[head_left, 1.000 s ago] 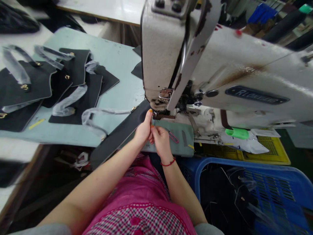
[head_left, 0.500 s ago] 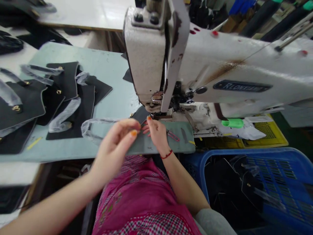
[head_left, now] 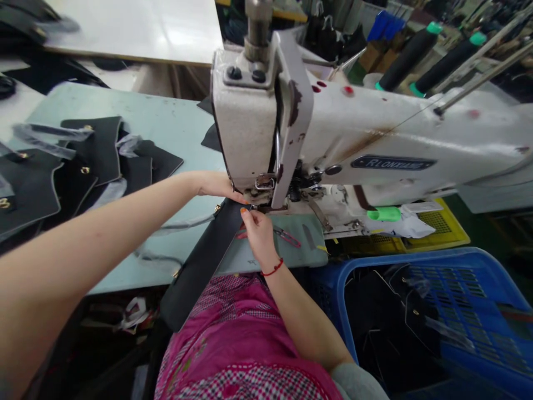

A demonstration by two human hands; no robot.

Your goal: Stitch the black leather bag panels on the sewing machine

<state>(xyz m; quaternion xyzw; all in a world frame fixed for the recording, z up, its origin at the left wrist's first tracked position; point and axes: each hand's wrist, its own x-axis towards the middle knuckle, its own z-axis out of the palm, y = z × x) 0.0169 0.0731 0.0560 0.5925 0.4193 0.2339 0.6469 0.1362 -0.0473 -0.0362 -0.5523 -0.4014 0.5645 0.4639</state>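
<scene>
A long black bag piece [head_left: 204,261] runs from under the needle area of a white sewing machine [head_left: 333,139] down over the table edge toward my lap. My right hand [head_left: 257,236] pinches its edge just in front of the presser foot, fingers closed on it. My left hand [head_left: 214,184] reaches behind the piece beside the machine head; its fingers lie flat and are partly hidden by the machine. A clear plastic-wrapped handle [head_left: 183,224] trails from the piece across the table.
Several black bag panels [head_left: 83,166] with gold fittings lie on the pale green table [head_left: 166,122] at left. A blue crate [head_left: 437,311] holding black pieces stands at lower right, with a yellow tray [head_left: 449,233] behind it. Small red-handled snips [head_left: 287,238] lie by the needle plate.
My left hand moved from in front of the table edge up and behind the black piece beside the machine head. The black piece now hangs over the table edge again. The view shifted right.
</scene>
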